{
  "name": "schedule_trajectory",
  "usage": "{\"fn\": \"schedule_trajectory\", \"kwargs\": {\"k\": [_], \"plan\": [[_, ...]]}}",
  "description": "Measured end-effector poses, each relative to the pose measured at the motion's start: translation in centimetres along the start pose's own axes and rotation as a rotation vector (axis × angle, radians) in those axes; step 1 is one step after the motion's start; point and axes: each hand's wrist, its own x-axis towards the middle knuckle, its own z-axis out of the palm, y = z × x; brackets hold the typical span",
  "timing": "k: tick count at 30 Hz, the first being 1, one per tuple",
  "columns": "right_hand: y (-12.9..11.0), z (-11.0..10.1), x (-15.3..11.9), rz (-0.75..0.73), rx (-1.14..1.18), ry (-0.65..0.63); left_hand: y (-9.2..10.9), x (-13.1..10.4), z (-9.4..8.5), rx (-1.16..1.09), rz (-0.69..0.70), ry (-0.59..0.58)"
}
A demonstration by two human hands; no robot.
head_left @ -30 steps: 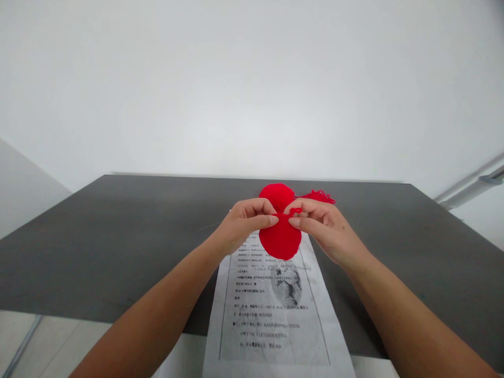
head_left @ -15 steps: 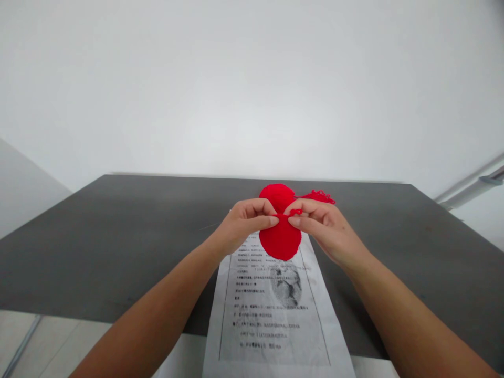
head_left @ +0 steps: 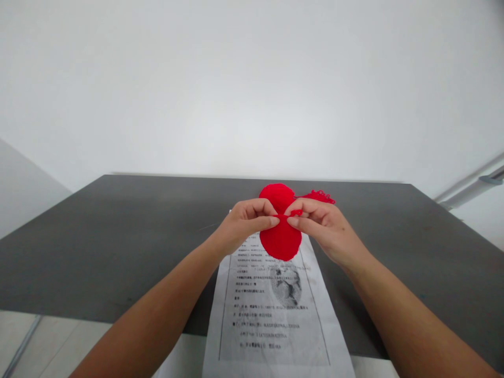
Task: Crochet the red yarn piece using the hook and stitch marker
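Pinching from both sides, two hands nearly meet at the narrow waist of a red piece (head_left: pixel 282 231), held over the far end of a printed sheet (head_left: pixel 271 336). Left hand (head_left: pixel 241 223): thumb and forefinger gripping the waist. Right hand (head_left: pixel 326 223): same tight pinch, a small red loop (head_left: pixel 296 212) at its fingertips. Can't tell whether the upper round part (head_left: pixel 276 194) and lower round part (head_left: pixel 281 245) are one item or two, nor whether either touches the paper.

Risks, as I judge them. Yarn first: a red tangle (head_left: pixel 321 196) rests on the dark surface (head_left: pixel 137 226) beyond the right hand, a strand (head_left: pixel 300 197) running from it towards the upper part. A sharp lift or turn could pull that strand tight and knot the tangle. Loop could snag on a right finger and draw longer. Uneven pulling might stretch the waist out of shape; one slack pinch would let that side slip. Sheet overhangs the surface's near edge, close to the left forearm (head_left: pixel 165 304); a brush there could drag it askew.
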Motion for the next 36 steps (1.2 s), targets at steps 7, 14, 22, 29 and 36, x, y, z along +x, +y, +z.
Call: {"fn": "schedule_trajectory", "kwargs": {"k": [7,14,22,29,36], "plan": [[-0.13,0.00,-0.01,-0.008,-0.038,-0.001,-0.04,0.01,-0.05,0.030,0.011,-0.004],[-0.07,-0.05,-0.02,-0.001,-0.044,0.002,-0.04,-0.03,-0.02,0.038,0.011,-0.017],[0.14,0.17,-0.09,-0.015,-0.019,0.018,0.00,0.07,0.07,0.019,0.000,-0.010],[-0.10,0.10,0.10,0.015,-0.031,0.007,-0.18,0.06,0.03,0.044,0.012,-0.004],[0.07,0.22,0.10,0.031,-0.031,0.025,-0.11,0.12,0.11,0.027,0.002,-0.016]]}}
